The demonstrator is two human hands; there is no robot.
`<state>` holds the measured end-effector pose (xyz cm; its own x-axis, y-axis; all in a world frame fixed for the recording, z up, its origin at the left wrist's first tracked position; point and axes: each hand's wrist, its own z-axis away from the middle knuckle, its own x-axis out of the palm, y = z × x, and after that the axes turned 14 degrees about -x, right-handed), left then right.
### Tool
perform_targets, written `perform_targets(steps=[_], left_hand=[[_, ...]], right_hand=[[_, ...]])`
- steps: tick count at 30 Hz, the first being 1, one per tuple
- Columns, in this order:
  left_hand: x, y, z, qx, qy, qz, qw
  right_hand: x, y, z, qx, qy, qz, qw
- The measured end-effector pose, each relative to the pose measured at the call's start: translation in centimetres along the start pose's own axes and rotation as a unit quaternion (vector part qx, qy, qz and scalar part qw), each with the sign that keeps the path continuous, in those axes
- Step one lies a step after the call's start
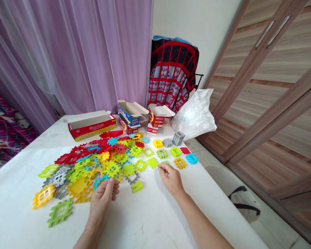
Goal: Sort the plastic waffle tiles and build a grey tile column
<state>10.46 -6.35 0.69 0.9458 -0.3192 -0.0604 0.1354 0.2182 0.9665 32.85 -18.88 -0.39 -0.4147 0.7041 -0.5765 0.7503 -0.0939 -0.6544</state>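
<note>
Noted: the left hand [103,204] is raised at the near edge of a heap of interlocking plastic lattice tiles [112,169], palm toward the camera and fingers curled over. Whether it holds anything behind them cannot be told. A blue tile [100,180] lies at its fingertips, touching or nearly so.

The right hand [171,178] is low over the white tabletop [147,221], its fingers bunched into a loose pinch that points up and to the left. No piece shows between them, though a small one could be hidden. Nearest to those fingers are a lime tile [152,162], just to their left, and a small green tile [165,162], just ahead.

Both tiles belong to a loose row of small, separate tiles running left to right across the tabletop. The right hand is the nearer to this row, and the left hand the nearer to the heap. Beyond the row's right end, a grey tile stack [178,138] stands beside a white plastic bag [194,116]. Behind the heap, red cardboard boxes [90,125] lie open with their flaps raised.
</note>
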Motion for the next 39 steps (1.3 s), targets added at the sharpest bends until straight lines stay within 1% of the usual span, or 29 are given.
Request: perform_targets(steps=[4, 8, 13, 19, 22, 24, 27, 30, 33, 34, 36, 38, 39], left_hand=[[-0.1, 0.0, -0.2, -0.009, 0.003, 0.032, 0.999], [-0.2, 0.4, -0.2, -0.021, 0.008, 0.064, 0.998], [-0.2, 0.5, -0.1, -0.028, 0.014, 0.075, 0.997], [0.0, 0.1, -0.2, -0.027, 0.01, 0.076, 0.997], [0.1, -0.1, -0.3, -0.026, 0.008, 0.074, 0.997], [0.2, -0.2, -0.3, -0.025, 0.006, 0.072, 0.997], [0.2, -0.2, -0.3, -0.025, 0.003, 0.069, 0.997], [0.3, -0.2, -0.3, -0.025, -0.001, 0.068, 0.997], [0.4, -0.1, -0.2, -0.023, -0.005, 0.066, 0.998], [0.4, -0.1, -0.2, -0.023, -0.007, 0.065, 0.998], [0.4, -0.1, -0.1, -0.025, -0.01, 0.064, 0.998], [0.4, -0.1, -0.1, -0.027, -0.015, 0.061, 0.998], [0.4, -0.1, -0.1, -0.028, -0.017, 0.059, 0.998]], right_hand=[[1.9, -2.2, 1.4, -0.026, -0.039, -0.017, 0.999], [3.0, -2.9, 1.7, -0.037, -0.062, -0.006, 0.997], [3.8, -3.9, 1.2, -0.007, -0.109, 0.04, 0.993], [4.7, -6.9, -0.3, 0.043, -0.168, 0.118, 0.978], [5.5, -8.1, -0.8, 0.051, -0.2, 0.163, 0.965], [5.9, -8.4, -0.9, 0.048, -0.21, 0.172, 0.961], [6.2, -8.2, -0.7, 0.043, -0.212, 0.152, 0.964], [6.5, -7.6, -0.4, 0.053, -0.194, 0.118, 0.973], [6.5, -6.8, -0.5, 0.077, -0.151, 0.05, 0.984], [6.5, -6.4, -0.6, 0.08, -0.127, 0.021, 0.988], [6.1, -5.7, -0.8, 0.071, -0.06, -0.033, 0.995], [5.6, -5.3, -0.9, 0.04, 0.019, -0.07, 0.997], [5.4, -5.3, -0.9, 0.012, 0.054, -0.081, 0.995]])
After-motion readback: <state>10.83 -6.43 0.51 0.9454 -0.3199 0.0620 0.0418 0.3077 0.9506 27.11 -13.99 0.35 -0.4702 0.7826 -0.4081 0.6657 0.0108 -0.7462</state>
